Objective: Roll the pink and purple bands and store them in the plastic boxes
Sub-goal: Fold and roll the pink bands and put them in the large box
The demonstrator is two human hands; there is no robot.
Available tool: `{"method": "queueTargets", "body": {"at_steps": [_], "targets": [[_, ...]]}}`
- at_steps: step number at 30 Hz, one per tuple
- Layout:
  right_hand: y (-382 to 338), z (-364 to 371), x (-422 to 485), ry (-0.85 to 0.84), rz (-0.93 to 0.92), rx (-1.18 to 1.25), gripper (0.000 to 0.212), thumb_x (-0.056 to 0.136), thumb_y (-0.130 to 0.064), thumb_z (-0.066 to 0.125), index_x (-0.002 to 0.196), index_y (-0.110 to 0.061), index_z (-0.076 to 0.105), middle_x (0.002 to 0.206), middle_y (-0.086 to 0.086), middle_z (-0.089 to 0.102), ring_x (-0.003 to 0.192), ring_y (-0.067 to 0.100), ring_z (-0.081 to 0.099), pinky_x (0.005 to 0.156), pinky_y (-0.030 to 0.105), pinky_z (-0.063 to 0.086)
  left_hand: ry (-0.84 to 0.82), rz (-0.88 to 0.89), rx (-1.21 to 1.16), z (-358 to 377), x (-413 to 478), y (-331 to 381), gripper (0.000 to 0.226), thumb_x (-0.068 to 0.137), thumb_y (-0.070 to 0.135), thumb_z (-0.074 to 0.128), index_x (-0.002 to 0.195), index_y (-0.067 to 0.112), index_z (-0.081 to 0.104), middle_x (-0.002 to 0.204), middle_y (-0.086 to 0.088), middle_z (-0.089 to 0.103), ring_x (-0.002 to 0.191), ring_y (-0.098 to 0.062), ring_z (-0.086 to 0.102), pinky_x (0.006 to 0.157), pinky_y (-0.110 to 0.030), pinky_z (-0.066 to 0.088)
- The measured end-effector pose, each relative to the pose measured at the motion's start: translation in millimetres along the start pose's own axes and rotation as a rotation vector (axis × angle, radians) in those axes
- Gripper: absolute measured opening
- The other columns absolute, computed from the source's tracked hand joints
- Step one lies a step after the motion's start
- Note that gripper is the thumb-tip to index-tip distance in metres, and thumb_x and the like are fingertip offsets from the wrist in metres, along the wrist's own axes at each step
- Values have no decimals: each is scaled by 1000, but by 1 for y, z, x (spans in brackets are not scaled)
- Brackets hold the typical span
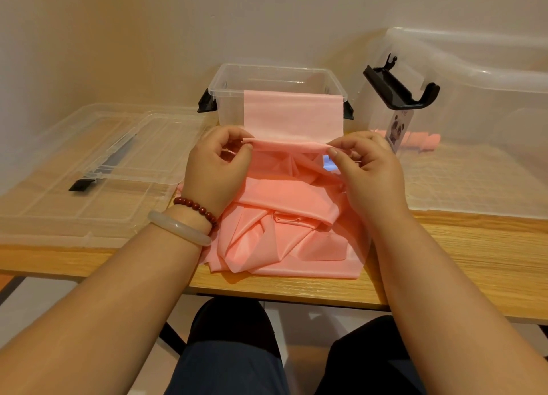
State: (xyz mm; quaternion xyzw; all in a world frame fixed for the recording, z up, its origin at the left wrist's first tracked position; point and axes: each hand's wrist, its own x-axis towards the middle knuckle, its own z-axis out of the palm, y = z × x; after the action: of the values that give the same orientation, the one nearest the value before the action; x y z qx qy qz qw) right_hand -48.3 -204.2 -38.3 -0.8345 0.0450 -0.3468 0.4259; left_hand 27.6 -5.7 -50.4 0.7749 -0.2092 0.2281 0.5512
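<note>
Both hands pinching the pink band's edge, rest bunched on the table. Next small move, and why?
Probably start turning the pinched edge over into a first tight roll. Left hand and right hand hold the pink band by a straight fold, no roll formed yet; its far end drapes over the small box.

Two hands (pixel 219 169) (pixel 370 172) — one pink band (pixel 284 216), two boxes (pixel 275 77) (pixel 474 98), one lid (pixel 89 169), two bracelets (pixel 195 209) (pixel 178 227).
</note>
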Motion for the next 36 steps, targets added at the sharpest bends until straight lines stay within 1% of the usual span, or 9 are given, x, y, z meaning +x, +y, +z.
{"method": "queueTargets", "body": {"at_steps": [6,10,15,18,21,24,27,31,36], "targets": [[-2,2,-2,14,48,66,13,92,-19,65,98,-31,63,88,-14,63,87,5,63,75,23,52,16,46,84,-1,-1,3,10,87,10,61,90,19,64,90,1,62,76,2,53,69,-4,39],[-6,2,-3,47,54,94,16,91,-18,67,85,-30,60,81,-8,65,81,14,66,71,30,53,26,3,-23,-2,-1,2,19,87,13,63,99,26,56,78,6,59,71,-1,54,69,-11,42],[-3,0,-3,36,59,123,19,87,-14,70,93,-31,64,88,-14,63,82,6,63,73,30,55,-8,-35,-27,-4,-1,1,13,89,11,64,96,20,69,86,8,67,76,5,59,73,-10,46],[-2,-1,-3,55,79,150,22,88,-12,69,93,-32,61,85,-12,63,78,3,61,71,20,51,-46,-60,-75,-4,-2,4,16,89,8,64,98,20,68,90,8,66,83,-2,61,77,-15,51],[-3,-2,-2,63,70,128,13,89,-16,69,87,-27,63,80,-4,65,73,8,59,68,23,48,-34,-71,-86,-4,-2,3,9,88,12,66,93,20,67,86,5,68,81,-7,63,75,-18,51],[-3,-1,-1,58,34,103,14,90,-15,67,83,-26,65,79,-9,65,76,7,59,68,20,47,-22,-69,-52,-3,-1,1,3,89,17,64,88,19,65,89,-3,70,82,-14,64,73,-22,52],[-2,1,-1,65,26,80,13,90,-16,68,83,-28,66,84,-9,63,78,2,58,68,12,44,-18,-65,-41,-4,0,-1,6,88,23,62,89,18,65,93,-4,68,83,-15,62,74,-27,53],[1,1,0,87,5,21,7,90,-17,68,85,-23,66,91,-5,60,80,-4,54,69,6,39,-21,-95,-95,-4,0,0,5,90,15,63,93,19,64,91,-7,69,84,-17,64,77,-28,53],[-2,1,-1,84,45,58,13,91,-18,67,91,-28,59,74,-13,57,68,-5,53,60,9,39,-26,-93,-135,-4,-1,4,18,89,10,63,91,27,61,88,-5,64,80,-13,60,73,-22,50]]}}
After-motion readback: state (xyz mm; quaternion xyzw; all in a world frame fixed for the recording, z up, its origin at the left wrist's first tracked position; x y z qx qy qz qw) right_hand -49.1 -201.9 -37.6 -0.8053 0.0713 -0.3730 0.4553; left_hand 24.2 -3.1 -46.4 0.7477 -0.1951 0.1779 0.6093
